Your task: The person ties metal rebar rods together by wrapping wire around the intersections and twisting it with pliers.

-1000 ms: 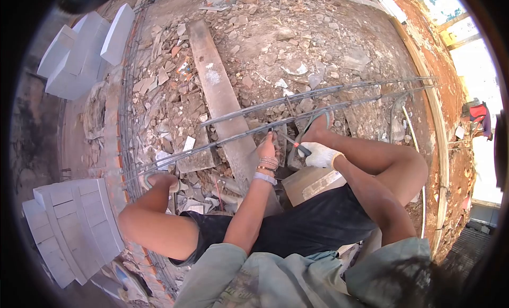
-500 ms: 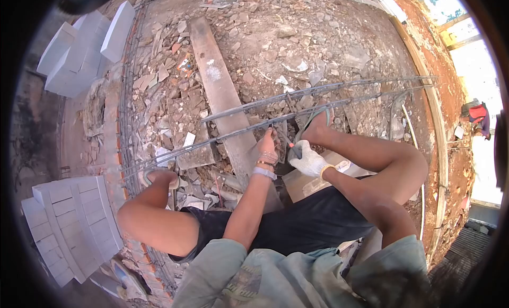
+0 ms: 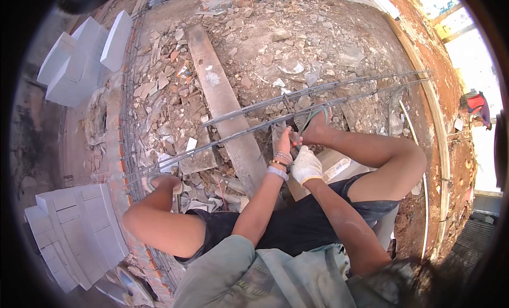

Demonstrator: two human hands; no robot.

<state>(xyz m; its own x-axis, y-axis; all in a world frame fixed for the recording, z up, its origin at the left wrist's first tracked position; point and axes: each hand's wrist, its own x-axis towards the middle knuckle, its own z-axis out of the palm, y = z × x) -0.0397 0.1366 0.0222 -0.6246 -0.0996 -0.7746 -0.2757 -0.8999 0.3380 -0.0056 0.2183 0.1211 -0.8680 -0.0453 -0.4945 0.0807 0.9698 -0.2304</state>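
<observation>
My left hand [image 3: 283, 140] is bare, with bracelets and a pale band at its wrist. Its fingers are closed just below the nearer steel bar [image 3: 249, 130]; what they pinch is hidden. My right hand [image 3: 307, 167], in a white knitted glove, is wrapped round pliers [image 3: 295, 146] with orange-red on the handle. The tool's dark end points up toward the bars, right beside my left fingers. A second steel bar [image 3: 275, 99] runs roughly alongside the first, farther from me. Both bars cross over a long wooden plank [image 3: 217, 90].
Broken rubble [image 3: 265, 48] covers the ground around the plank. White blocks are stacked at the left, one pile [image 3: 79, 228] near and another [image 3: 85, 59] farther off. A timber board [image 3: 432, 112] edges the right side. My bent legs frame the work area.
My left hand has shifted slightly right. My gloved right hand has moved down and turned more upright, with the pliers now close against the left fingers.
</observation>
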